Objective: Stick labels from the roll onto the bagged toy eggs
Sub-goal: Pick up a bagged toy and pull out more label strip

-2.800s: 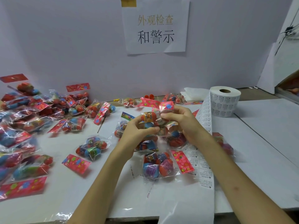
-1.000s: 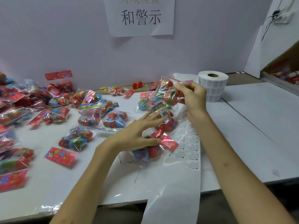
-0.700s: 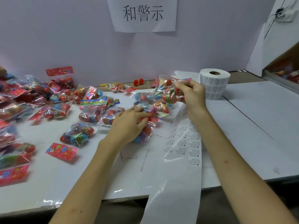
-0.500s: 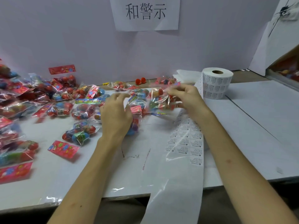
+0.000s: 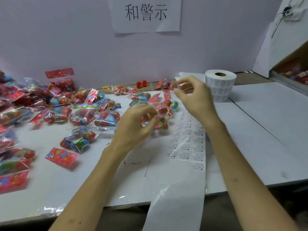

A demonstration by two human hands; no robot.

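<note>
Many clear bags of coloured toy eggs lie over the left and middle of the white table (image 5: pixel 260 147). My left hand (image 5: pixel 136 127) has its fingers curled on one bagged set of eggs (image 5: pixel 162 120) in the middle of the table. My right hand (image 5: pixel 195 97) hovers above and to the right of that bag, blurred, fingers loosely curled with nothing visible in them. The label roll (image 5: pixel 220 85) stands upright behind my right hand. Its label strip (image 5: pixel 188 144) runs toward me under my right wrist, and the bare liner (image 5: pixel 175 205) hangs over the front edge.
A heap of bagged eggs (image 5: pixel 25 100) fills the far left. Loose red header cards (image 5: pixel 61 156) lie near the front left. Two orange egg halves (image 5: pixel 141 84) sit by the back wall. A paper sign (image 5: pixel 145 14) hangs on the wall, and a box edge (image 5: pixel 290 70) shows at far right.
My right hand has let go of the bag it held up and now hovers with nothing in it. My left hand shifted right onto the bag in the middle.
</note>
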